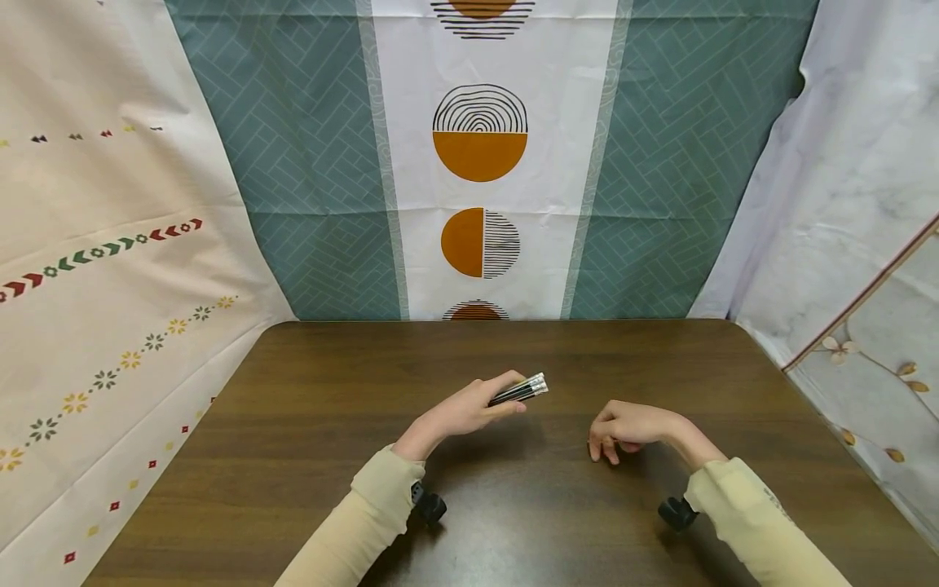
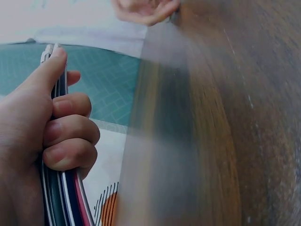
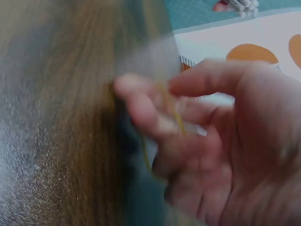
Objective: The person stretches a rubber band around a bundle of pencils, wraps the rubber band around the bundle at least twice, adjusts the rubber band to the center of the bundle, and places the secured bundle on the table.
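Note:
My left hand (image 1: 460, 409) grips a bundle of slim striped pencils (image 1: 522, 390) above the table, their silver ends pointing right. In the left wrist view the fingers wrap the dark, white and red barrels (image 2: 70, 197), and the thumb lies along them near the silver ends. To the right, my right hand (image 1: 637, 424) is held low over the table with its fingers bent downward. A thin yellow rubber band (image 3: 180, 123) loops about its curled fingers in the right wrist view, blurred there. The two hands are apart.
Both hands are over a dark brown wooden table (image 1: 330, 367). A green and white patterned cloth (image 1: 315, 163) hangs behind its far edge. Pale cloths hang at the left (image 1: 110, 244) and right (image 1: 866, 204) sides. A black wrist camera (image 1: 429, 504) sits under the left sleeve.

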Tool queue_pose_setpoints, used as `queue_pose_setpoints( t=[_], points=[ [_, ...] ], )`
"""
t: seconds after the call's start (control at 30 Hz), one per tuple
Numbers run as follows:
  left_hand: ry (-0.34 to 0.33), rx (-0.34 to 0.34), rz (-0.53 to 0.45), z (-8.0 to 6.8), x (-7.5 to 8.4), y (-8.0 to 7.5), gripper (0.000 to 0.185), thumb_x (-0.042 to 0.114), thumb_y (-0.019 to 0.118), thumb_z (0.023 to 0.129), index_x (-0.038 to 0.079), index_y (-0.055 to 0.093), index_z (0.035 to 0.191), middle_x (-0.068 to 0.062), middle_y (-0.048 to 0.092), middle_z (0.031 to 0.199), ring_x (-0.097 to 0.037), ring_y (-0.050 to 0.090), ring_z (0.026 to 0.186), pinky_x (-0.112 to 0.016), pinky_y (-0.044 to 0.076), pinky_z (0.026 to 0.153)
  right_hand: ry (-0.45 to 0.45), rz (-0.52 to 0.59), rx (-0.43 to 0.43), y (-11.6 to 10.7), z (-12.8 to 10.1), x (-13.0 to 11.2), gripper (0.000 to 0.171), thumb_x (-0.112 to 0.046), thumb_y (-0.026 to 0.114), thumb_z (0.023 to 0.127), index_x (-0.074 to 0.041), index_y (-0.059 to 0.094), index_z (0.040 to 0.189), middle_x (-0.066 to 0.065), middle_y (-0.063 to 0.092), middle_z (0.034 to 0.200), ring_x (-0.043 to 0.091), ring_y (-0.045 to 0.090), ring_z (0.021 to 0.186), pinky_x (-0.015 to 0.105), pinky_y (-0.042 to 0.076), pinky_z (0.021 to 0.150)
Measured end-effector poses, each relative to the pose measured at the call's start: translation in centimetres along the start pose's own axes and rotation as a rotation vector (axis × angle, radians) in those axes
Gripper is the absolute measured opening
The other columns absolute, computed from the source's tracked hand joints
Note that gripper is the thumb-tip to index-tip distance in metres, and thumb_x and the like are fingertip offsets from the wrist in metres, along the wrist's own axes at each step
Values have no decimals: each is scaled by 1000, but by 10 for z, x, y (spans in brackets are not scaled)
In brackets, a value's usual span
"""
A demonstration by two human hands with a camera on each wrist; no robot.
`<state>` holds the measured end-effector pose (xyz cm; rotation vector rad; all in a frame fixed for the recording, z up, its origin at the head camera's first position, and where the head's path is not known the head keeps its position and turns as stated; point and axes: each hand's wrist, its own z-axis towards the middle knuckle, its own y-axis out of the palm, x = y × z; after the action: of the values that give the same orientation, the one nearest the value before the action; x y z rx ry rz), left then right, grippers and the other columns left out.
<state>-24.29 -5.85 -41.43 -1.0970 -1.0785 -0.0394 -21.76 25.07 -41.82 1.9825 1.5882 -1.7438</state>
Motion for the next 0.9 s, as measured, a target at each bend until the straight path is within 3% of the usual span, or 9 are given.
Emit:
queue_pose_setpoints(
  t=[0.13,0.2,0.4,0.53,0.67,0.77,0.9],
  points=[
    [4,-2,52,0,-1,0,37,41,55,100,28,48,134,3,57,91,-7,49,70,-22,41,65,-109,67,41,-2,1,0,33,-1,41,99,-3,68,118,17,70,84,10,54,47,23,42,43],
    [8,-10,71,0,-1,1,35,42,55,100,29,49,132,5,57,92,-6,49,72,-22,40,67,-139,74,98,-2,1,-2,30,-4,47,100,-2,64,125,20,70,92,14,62,51,27,49,45],
    [26,-35,78,-1,0,2,34,43,59,98,28,50,128,7,56,87,-5,50,72,-22,42,68,-164,122,293,2,7,-14,45,-25,71,92,-6,59,131,24,69,109,27,74,76,38,58,59],
    [34,-37,76,0,-1,3,34,43,59,98,29,50,127,7,57,88,-5,52,73,-22,43,69,-221,153,385,5,10,-26,52,-25,76,88,-16,56,134,24,64,122,34,73,86,41,59,61],
    [52,-43,77,2,-2,3,32,43,57,99,29,51,127,7,58,90,-5,53,75,-22,44,69,-269,170,416,9,12,-41,57,-23,78,86,-25,53,136,20,61,125,42,71,86,43,58,60],
    [59,-54,65,3,-2,3,31,43,56,99,29,52,126,6,58,91,-5,53,75,-22,44,68,-294,151,421,12,14,-49,62,-24,80,84,-30,50,138,15,60,127,39,72,85,44,58,60],
    [39,-74,37,3,1,3,28,44,54,100,28,53,123,6,56,89,-5,51,71,-22,43,66,-332,94,430,16,16,-55,63,-24,81,83,-32,51,138,16,60,130,25,74,85,44,58,60]
  ],
)
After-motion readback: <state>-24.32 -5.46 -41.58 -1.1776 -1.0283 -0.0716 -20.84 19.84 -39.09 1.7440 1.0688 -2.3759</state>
